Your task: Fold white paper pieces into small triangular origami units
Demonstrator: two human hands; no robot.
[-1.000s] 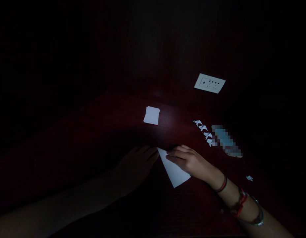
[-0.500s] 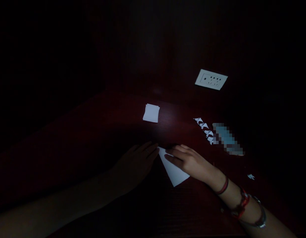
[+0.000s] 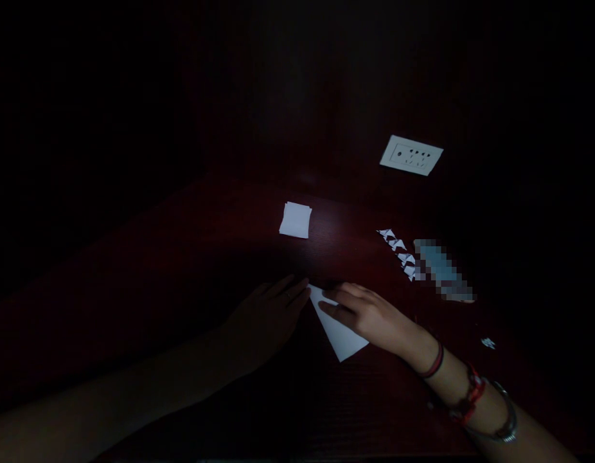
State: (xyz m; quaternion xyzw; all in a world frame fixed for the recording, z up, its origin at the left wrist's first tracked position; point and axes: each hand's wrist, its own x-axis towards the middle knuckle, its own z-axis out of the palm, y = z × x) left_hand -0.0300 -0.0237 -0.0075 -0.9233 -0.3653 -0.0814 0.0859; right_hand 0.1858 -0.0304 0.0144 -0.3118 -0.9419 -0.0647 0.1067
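A white sheet of paper (image 3: 337, 331), folded into a triangle, lies on the dark red table with one point toward me. Across its upper right side rests my right hand (image 3: 367, 315), fingers stretched out and slightly apart, pressing down flat. My left hand (image 3: 275, 308) is in deep shadow at the left. Its outstretched fingertips touch the paper's upper left corner. Part of the paper is hidden under my right hand. Beyond the hands sits a small stack of white square paper (image 3: 296, 220).
Several small folded white paper pieces (image 3: 397, 249) form a slanting row at the right, beside a blurred-out bluish oblong object (image 3: 442, 270). Small white scraps (image 3: 488, 343) lie farther right. A white wall socket (image 3: 412, 155) is at the back. The surroundings are very dark.
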